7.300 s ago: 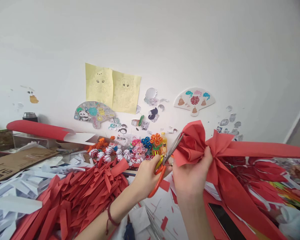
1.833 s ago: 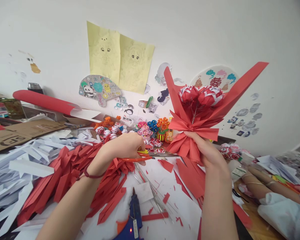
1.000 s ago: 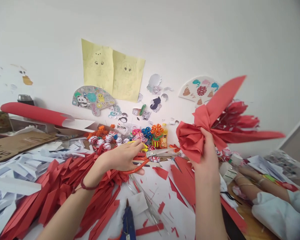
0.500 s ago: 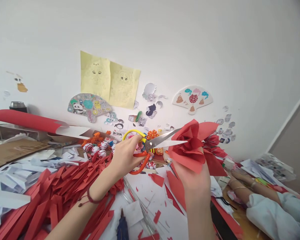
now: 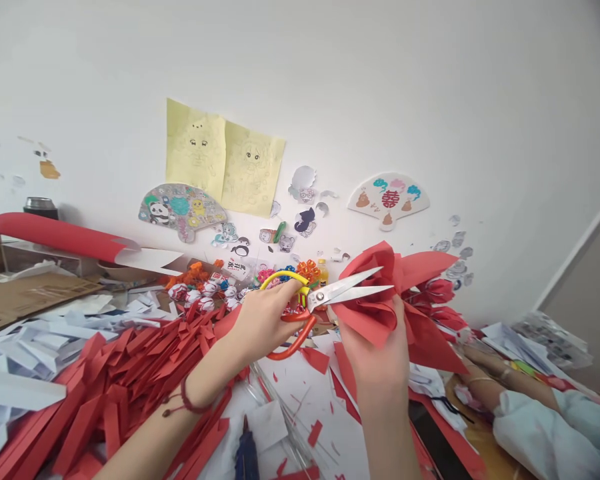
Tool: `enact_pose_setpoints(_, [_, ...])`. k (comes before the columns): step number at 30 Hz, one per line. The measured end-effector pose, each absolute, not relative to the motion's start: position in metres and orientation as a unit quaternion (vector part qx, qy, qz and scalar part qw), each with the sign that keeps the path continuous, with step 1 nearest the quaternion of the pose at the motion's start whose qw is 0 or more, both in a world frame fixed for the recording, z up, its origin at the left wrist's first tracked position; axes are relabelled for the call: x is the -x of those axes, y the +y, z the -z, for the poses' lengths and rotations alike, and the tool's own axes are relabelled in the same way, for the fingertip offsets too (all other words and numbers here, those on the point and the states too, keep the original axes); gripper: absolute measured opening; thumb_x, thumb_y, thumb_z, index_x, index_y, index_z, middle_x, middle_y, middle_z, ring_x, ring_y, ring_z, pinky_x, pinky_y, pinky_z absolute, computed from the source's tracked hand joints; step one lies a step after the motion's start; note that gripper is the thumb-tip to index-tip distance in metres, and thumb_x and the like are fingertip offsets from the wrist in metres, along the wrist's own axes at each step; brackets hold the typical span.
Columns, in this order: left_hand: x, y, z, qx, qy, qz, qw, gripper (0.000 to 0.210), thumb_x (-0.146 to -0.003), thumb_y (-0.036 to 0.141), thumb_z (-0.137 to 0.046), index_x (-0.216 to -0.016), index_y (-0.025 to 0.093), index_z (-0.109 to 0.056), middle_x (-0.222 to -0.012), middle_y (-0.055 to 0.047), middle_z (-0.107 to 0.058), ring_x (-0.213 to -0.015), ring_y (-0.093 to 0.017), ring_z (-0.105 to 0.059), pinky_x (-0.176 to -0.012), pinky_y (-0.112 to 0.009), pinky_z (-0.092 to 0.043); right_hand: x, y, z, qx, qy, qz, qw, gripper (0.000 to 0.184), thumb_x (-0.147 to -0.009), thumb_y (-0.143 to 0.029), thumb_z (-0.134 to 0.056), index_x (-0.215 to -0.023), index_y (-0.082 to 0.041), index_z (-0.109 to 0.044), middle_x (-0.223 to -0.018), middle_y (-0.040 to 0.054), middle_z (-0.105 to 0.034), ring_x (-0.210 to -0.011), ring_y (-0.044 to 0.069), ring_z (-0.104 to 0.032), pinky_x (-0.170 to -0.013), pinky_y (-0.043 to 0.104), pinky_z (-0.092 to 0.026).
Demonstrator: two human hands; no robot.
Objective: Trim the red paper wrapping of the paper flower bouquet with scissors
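Trimming appears to be the step in hand. Scissors with yellow and orange handles and steel blades (image 5: pixel 321 297) are held in the left hand (image 5: pixel 269 313), fingers curled round the spread handles, 2 blades parted. The bouquet wrapped in gathered red paper (image 5: pixel 372 327) is gripped by the right hand (image 5: pixel 377 357), closed round the bunched paper, held up above the surface (image 5: pixel 349 435). Its ruffled end is crossed by the blades; whether paper is caught between them can't be told. For the next move, 1 fold seemingly must be lined up between the blades, fingers kept clear, handles squeezed. A blue glue gun (image 5: pixel 247 455) is seen toward the near edge.
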State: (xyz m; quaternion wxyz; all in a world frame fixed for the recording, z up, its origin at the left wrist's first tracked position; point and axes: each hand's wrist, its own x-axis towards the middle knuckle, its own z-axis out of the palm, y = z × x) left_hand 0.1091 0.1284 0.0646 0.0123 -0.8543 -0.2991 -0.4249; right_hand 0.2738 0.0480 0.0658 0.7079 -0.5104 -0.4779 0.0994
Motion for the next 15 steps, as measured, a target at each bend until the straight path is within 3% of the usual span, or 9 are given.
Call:
enact_pose_setpoints(9, [-0.1131,0.1269,-0.0621,0.856,-0.296,0.421,-0.044,0.021,-0.087,0.040,-0.056,-0.098,0.023,-0.051,-0.086,0.000,-0.067,-0.065,-0.014,-0.056,-0.061,-0.025,-0.036,-0.2759,0.0546,-0.0624,0.493,-0.470,-0.050,0.730,0.070,-0.064,-0.033,-0.077,-0.128,-0.037,-0.050,-0.129,-0.0005,-0.061,-0.124,0.029,-0.052,-0.100,0.044,-0.046])
enact_pose_setpoints(15, [-0.1118,0.1272,-0.0631,0.855,-0.289,0.427,-0.050,0.021,-0.087,0.041,-0.057,-0.097,0.023,-0.052,-0.084,0.001,-0.065,-0.069,-0.014,-0.057,-0.063,-0.024,-0.038,-0.2734,0.0494,-0.0645,0.544,-0.458,-0.060,0.701,0.085,-0.064,-0.035,-0.077,-0.138,-0.036,-0.037,-0.144,0.0026,-0.046,-0.129,0.029,-0.047,-0.112,0.045,-0.033])
